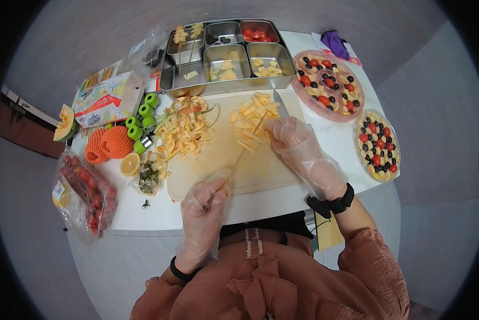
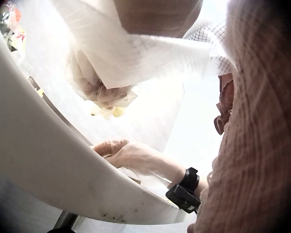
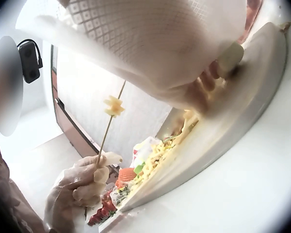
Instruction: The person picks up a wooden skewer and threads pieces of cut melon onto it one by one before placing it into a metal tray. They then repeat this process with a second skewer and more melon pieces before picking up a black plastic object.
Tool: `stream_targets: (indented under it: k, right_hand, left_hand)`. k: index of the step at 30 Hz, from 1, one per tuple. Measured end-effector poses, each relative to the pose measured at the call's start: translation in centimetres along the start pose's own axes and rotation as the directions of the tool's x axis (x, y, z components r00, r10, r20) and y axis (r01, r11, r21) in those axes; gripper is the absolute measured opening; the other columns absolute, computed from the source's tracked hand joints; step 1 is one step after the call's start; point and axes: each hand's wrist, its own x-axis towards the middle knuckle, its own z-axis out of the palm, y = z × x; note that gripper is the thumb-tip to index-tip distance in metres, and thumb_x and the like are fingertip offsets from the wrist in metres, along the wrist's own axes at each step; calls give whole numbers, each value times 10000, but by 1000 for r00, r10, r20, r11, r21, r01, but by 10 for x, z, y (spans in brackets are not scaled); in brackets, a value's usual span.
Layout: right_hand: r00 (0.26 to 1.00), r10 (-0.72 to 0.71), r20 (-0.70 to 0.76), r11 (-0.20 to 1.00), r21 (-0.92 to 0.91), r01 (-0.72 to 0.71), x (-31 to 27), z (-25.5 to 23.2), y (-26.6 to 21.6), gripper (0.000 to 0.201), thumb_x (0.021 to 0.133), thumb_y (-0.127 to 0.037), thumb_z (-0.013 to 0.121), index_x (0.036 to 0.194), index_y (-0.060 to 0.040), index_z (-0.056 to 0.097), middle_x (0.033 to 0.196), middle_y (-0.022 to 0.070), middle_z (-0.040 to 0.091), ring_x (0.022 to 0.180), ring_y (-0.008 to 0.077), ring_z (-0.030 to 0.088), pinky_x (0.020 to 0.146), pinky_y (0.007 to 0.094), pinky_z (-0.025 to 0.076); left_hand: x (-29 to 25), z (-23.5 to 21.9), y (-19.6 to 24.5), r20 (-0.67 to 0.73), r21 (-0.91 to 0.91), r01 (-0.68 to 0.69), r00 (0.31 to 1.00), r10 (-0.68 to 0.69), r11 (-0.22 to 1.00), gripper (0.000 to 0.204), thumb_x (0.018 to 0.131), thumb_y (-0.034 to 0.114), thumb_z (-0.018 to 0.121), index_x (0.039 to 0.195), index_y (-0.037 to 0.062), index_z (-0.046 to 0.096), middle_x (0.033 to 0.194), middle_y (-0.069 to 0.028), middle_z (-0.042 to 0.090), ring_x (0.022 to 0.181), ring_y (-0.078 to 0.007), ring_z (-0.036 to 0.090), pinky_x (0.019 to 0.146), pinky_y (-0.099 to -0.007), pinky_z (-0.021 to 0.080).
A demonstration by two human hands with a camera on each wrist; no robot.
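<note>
My gloved left hand grips the lower end of a thin bamboo skewer, which slants up over the cutting board. Threaded on its upper part, in the right wrist view, are pale yellow fruit pieces. Over at the right side of the board, my gloved right hand has its fingers curled beside a pile of cut yellow fruit. Close up, a pale greenish-yellow piece of fruit shows pinched at its fingertips. A knife lies just behind that hand.
Behind the board stands a steel tray with fruit compartments and two filled skewers. Peelings cover the board's left side. Green-handled cutters, foam nets and bagged tomatoes lie left. Two fruit platters sit right.
</note>
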Motion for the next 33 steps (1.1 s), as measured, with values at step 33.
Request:
stream_targets:
  k: [33]
  right_hand:
    - [794, 604, 68, 389, 845, -368, -7, -39, -21, 253, 936, -8, 557, 1168, 33, 651, 1047, 91, 695, 909, 136, 692, 779, 242, 539]
  left_hand:
    - [-5, 11, 12, 27, 64, -66, 998, 65, 996, 161, 858, -6, 633, 1006, -2, 699, 750, -17, 580, 646, -92, 473, 576, -239, 359]
